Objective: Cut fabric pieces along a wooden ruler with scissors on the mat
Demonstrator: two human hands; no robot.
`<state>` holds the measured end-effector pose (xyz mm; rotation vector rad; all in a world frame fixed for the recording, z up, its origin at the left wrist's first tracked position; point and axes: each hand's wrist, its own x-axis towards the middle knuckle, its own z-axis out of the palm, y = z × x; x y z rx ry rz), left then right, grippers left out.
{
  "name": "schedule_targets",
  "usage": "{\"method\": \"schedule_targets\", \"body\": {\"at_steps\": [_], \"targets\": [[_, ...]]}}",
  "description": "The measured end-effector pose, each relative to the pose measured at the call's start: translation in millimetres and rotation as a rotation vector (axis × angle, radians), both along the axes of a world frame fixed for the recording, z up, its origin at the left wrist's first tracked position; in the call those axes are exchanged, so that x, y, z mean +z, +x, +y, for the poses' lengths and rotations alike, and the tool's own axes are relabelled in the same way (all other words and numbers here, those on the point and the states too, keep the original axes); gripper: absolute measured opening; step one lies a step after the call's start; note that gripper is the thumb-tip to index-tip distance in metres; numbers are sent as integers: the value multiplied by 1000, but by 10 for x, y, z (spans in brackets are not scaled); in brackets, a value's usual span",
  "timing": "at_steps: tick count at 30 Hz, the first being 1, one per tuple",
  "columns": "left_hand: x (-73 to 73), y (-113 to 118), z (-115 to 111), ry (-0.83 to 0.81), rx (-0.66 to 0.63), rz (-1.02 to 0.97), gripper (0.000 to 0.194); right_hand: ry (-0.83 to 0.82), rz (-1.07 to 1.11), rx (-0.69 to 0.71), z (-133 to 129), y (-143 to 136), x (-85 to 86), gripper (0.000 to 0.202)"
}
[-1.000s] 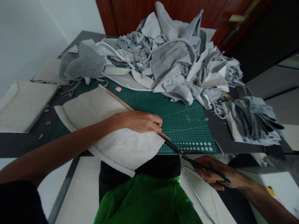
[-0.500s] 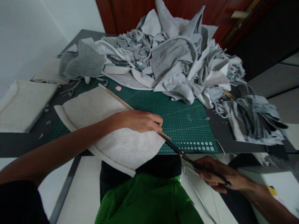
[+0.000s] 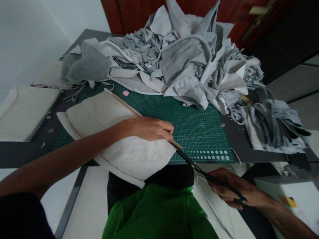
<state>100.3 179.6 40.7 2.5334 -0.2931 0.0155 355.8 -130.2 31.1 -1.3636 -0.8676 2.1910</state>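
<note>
A pale cream cloth piece (image 3: 147, 157) with a thick rolled edge lies on the green cutting mat (image 3: 201, 122) and hangs over its front edge. Along the cloth's upper edge runs a narrow wooden ruler (image 3: 127, 105). My left hand (image 3: 156, 128) is closed over the ruler and the cloth beside it, fingers bent and together; its grip underneath is partly hidden. Black scissors (image 3: 199, 170) are gripped by their handles in my right hand (image 3: 230, 187), below the mat's front right corner. Their blade tips touch or nearly touch the cloth near the ruler's end.
Behind the mat rises a large heap of grey and white fabric scraps (image 3: 186, 63). Folded cream cloth (image 3: 27, 113) lies at the left, stacked grey strips (image 3: 276, 124) at the right. A small pink piece (image 3: 125, 93) rests on the mat. A metal bar (image 3: 211, 204) curves below the table edge.
The view has shifted very slightly. Both hands, the scissors, the ruler and the cloth keep practically the same places.
</note>
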Motion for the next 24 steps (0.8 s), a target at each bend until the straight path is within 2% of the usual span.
{"method": "schedule_targets", "body": {"at_steps": [12, 24], "targets": [[-75, 23, 26, 141, -45, -133, 24, -6, 7, -18, -28, 5, -28, 59], [-120, 22, -10, 146, 4, -184, 23, -16, 22, -40, -43, -32, -26, 61]]}}
